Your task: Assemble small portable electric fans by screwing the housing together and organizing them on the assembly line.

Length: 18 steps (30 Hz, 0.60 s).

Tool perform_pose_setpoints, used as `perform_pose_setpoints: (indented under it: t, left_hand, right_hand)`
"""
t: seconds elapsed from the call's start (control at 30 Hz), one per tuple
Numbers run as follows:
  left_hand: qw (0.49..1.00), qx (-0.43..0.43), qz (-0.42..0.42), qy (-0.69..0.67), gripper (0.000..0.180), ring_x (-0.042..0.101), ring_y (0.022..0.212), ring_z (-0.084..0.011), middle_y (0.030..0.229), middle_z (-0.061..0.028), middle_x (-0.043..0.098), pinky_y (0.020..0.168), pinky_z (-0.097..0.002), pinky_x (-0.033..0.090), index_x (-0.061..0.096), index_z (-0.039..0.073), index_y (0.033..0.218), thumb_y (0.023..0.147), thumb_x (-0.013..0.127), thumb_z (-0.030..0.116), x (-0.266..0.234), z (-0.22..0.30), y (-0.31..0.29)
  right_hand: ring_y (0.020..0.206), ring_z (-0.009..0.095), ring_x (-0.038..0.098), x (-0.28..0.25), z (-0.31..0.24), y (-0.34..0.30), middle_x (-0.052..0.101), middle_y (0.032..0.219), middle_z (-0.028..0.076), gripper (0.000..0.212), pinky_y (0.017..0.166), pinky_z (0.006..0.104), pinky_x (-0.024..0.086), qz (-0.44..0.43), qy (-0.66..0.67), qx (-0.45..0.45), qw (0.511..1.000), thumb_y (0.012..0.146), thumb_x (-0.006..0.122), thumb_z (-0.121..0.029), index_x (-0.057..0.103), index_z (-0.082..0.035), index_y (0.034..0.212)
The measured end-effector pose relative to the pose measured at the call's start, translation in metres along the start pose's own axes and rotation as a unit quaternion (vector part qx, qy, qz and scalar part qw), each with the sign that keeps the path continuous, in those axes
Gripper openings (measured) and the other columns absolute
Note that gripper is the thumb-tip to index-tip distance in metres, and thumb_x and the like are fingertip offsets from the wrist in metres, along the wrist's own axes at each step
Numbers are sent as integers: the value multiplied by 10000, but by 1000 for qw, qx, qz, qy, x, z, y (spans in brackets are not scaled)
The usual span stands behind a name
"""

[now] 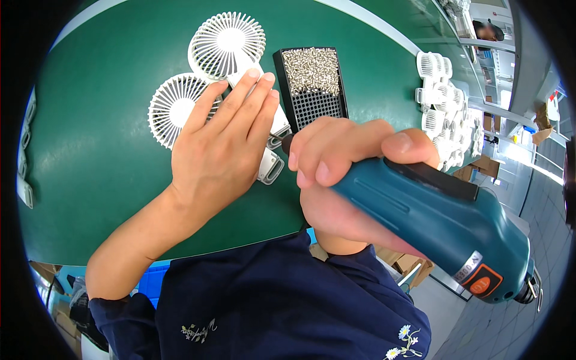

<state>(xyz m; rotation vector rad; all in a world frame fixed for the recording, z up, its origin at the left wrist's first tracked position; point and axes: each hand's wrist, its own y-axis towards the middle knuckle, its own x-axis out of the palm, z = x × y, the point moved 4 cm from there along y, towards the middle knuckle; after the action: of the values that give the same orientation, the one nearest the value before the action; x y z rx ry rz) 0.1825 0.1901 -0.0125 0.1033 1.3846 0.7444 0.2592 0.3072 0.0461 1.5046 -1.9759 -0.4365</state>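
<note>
Steadying two white fans (231, 42) left of the screw tray (315, 111), my left hand (222, 135) is lying flat, unclenched; my right hand (342, 153) is grasping a screwdriver (414, 210), tip near their handles (281, 123). Fastening seems underway; whether the fans lying right of the tray (444, 102) are finished, I can't tell.

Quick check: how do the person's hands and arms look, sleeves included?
The left hand and right hand are ungloved, no rings visible. The left forearm shows no watch or bracelet below its short navy sleeve. White flowers decorate the top's right side.
</note>
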Motion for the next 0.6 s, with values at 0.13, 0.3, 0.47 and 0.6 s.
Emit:
perform_pose_setpoints:
  t: [0.13, 0.3, 0.47, 0.6]
  left_hand:
    - [1000, -1, 3, -1, 365, 591, 1273, -240, 1308, -117, 651, 1088, -424, 412, 649, -11, 1201, 864, 569, 102, 0, 0, 0]
    - [1000, -6, -2, -5, 377, 598, 1257, -239, 1309, -116, 650, 1091, -426, 411, 649, -10, 1202, 853, 573, 110, -1, 0, 0]
    - [1000, -4, -13, -2, 375, 609, 1240, -241, 1300, -122, 657, 1088, -428, 415, 651, -16, 1203, 862, 571, 115, -2, -1, 1]
    - [1000, 0, -7, 4, 356, 614, 1232, -241, 1293, -122, 664, 1082, -428, 420, 662, -16, 1190, 872, 566, 109, -3, 1, 3]
  right_hand:
    - [684, 268, 578, 0, -1, 0, 612, 867, 166, 565, 614, 400, 500, 1, 8, 11, 1000, 890, 617, -409, 495, -35, 1294]
    - [730, 274, 595, -1, -3, 1, 624, 897, 181, 502, 648, 393, 510, 0, 16, 22, 1000, 892, 672, -280, 503, -22, 1288]
    - [775, 279, 613, 0, -1, 4, 636, 927, 196, 466, 683, 387, 520, -4, 27, 28, 999, 894, 726, -151, 511, -8, 1282]
    - [495, 183, 501, -14, -15, 22, 533, 741, 67, 901, 465, 354, 439, 83, 14, -65, 994, 878, 335, -872, 517, -99, 1304]
